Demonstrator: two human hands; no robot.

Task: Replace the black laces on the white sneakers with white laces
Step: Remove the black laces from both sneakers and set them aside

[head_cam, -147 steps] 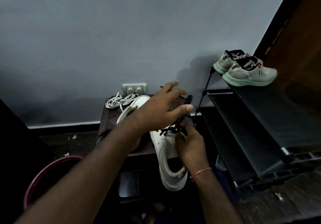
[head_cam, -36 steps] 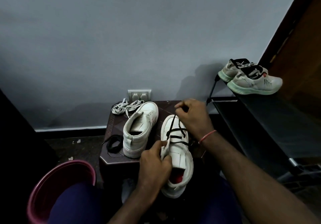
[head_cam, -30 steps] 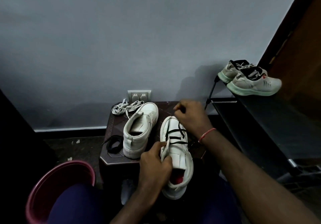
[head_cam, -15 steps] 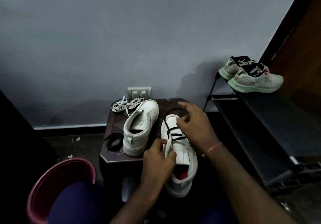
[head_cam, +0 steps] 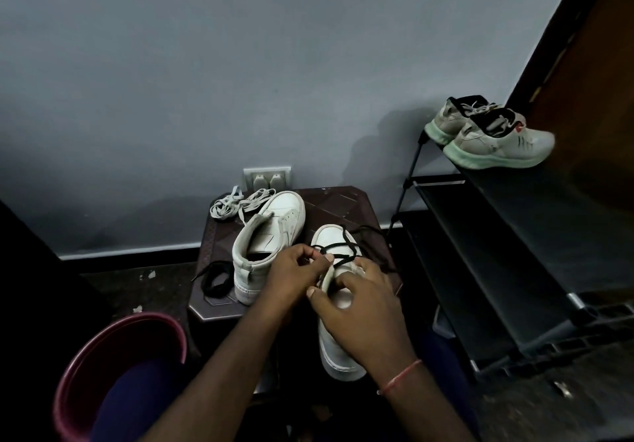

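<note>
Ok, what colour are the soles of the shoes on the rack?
Pale mint green soles under greyish-white uppers; only the head view shows them.

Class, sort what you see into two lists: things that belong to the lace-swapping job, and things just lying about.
Job:
laced sneaker, gripped by the right hand
its black lace, pinched by the left hand
unlaced sneaker
white laces
pulled-out black lace

Lying about:
running shoes
shoe rack
maroon bucket
wall socket

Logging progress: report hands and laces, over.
Left hand pinches thin black lace. Right hand grips white leather sneaker, lace partly threaded. Other white sneaker laceless; white laces wait on brown table. Nothing obstructs.
</note>
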